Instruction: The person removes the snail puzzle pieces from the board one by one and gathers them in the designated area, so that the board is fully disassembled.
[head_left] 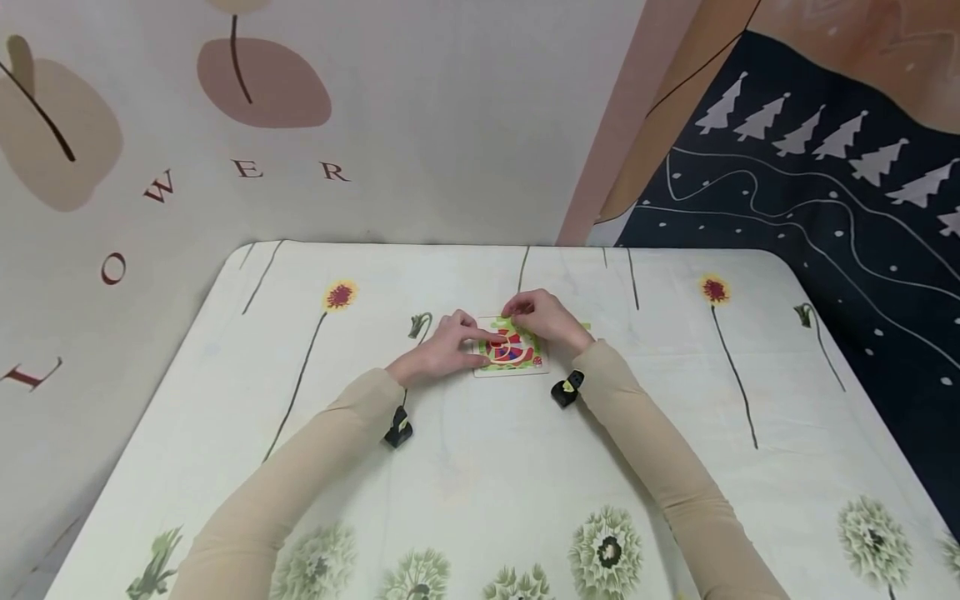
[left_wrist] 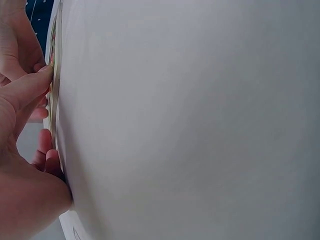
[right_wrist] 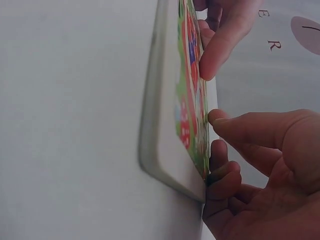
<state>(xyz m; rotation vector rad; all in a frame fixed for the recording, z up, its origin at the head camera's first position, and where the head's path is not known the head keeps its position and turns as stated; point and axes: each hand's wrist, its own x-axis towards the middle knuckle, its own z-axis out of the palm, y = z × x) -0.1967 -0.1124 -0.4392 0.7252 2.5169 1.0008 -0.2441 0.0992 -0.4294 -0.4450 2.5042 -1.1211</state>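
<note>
A flat board [head_left: 544,368] with a white rounded border lies on the table, its inside a bright snail-like picture [right_wrist: 188,65] in red, blue and green. My left hand [head_left: 447,346] comes from the left; its straight index finger presses on the picture, with the thumb by the board's lower left edge. At the far edge is my right hand [head_left: 546,317], fingers bent, thumb and index tips meeting at the picture's top. Whatever lies between those tips is hidden. In the left wrist view the board [left_wrist: 56,95] shows only edge-on beside the left hand [left_wrist: 22,130].
A small green bit [head_left: 586,326] shows just right of the right wrist. The white flower-printed cloth [head_left: 480,467] covers the table. Black wrist devices [head_left: 400,427] hang under both forearms. Behind stand a pale printed backdrop [head_left: 450,125] and a dark tree-patterned one [head_left: 795,192].
</note>
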